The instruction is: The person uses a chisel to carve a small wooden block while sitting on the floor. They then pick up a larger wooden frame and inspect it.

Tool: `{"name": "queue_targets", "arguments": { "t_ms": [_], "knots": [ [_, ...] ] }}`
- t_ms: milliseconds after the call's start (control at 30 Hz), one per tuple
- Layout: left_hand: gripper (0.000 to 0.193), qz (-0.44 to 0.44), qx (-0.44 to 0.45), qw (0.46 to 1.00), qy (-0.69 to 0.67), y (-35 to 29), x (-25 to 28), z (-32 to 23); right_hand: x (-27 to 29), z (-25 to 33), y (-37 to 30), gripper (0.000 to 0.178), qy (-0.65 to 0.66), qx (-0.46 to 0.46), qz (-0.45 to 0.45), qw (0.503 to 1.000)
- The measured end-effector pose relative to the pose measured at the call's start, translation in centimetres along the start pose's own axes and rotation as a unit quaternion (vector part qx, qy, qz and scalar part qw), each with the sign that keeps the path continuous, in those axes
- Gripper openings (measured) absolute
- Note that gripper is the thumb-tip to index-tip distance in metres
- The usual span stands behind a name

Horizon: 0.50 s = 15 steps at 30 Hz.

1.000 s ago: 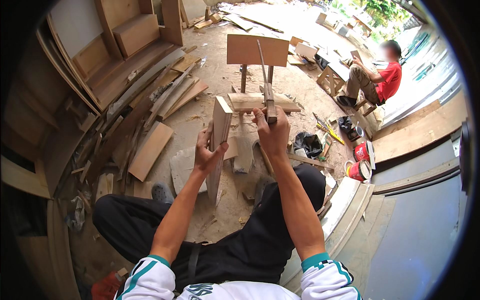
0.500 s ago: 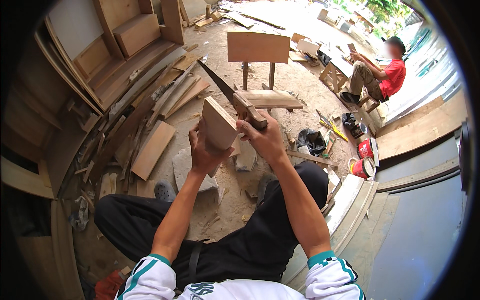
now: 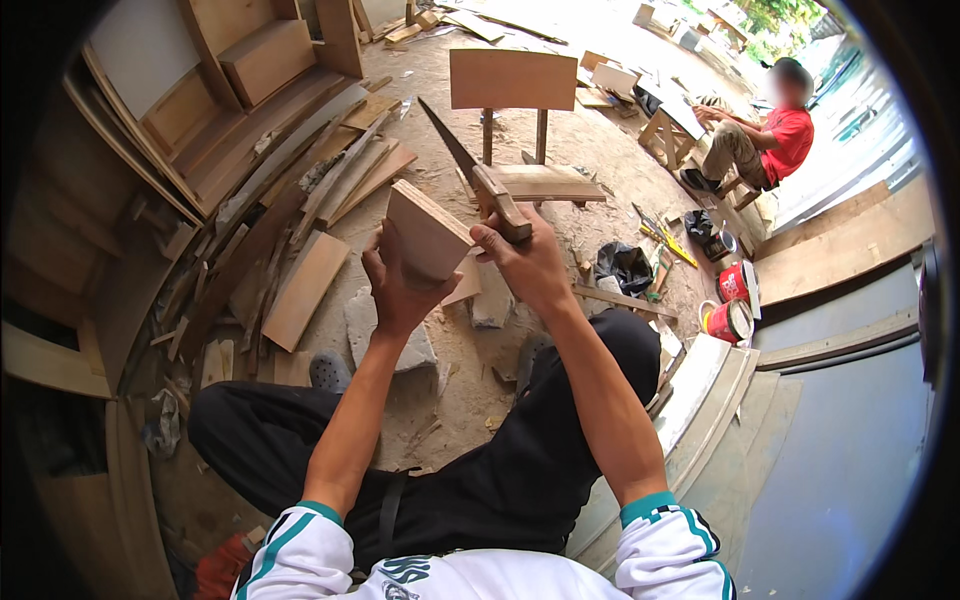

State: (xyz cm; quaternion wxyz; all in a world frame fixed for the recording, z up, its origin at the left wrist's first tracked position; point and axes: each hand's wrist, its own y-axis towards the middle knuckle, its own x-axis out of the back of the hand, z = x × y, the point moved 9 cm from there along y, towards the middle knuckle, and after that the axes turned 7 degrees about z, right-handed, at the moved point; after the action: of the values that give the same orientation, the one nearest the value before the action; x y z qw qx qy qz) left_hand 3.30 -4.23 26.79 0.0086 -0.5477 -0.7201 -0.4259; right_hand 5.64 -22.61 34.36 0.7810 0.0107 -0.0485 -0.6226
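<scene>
My left hand (image 3: 408,295) grips a thick rectangular plywood block (image 3: 425,232) from below, its layered edge turned up and to the right. In my right hand (image 3: 535,262) is a handsaw (image 3: 490,192), held by its wooden handle. The dark blade points up and away to the left, clear of the block. Both are raised in front of me, over my bent legs. Beyond them stands a small wooden chair (image 3: 513,80) with a curved backrest and a flat seat. A pale stone block (image 3: 388,335) lies on the ground below my left hand.
Scrap boards (image 3: 305,290) are piled along the left beside a wooden cabinet (image 3: 265,65). To the right are red paint cans (image 3: 728,320), a black plastic bag (image 3: 623,268) and yellow-handled tools (image 3: 668,240). A person in a red shirt (image 3: 790,140) sits at the far right by a small bench (image 3: 668,135).
The saw has shifted slightly right and its blade has come away from the block. My left hand has moved a little left with the block. The seated person's hands have lowered.
</scene>
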Motion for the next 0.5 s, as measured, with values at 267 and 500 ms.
{"name": "queue_targets", "arguments": {
  "t_ms": [267, 500],
  "knots": [
    [0.141, 0.009, 0.019, 1.0, 0.02, -0.7, -0.4, 0.1, 0.1, -1.8, -0.1, 0.013, 0.015, 0.008, 0.01, 1.0],
    [0.138, 0.006, 0.038, 0.999, 0.015, -0.6, -0.6, -0.6, -0.8, -1.0, -0.3, 0.013, -0.001, 0.047, 0.036, 0.998]
  ]
}}
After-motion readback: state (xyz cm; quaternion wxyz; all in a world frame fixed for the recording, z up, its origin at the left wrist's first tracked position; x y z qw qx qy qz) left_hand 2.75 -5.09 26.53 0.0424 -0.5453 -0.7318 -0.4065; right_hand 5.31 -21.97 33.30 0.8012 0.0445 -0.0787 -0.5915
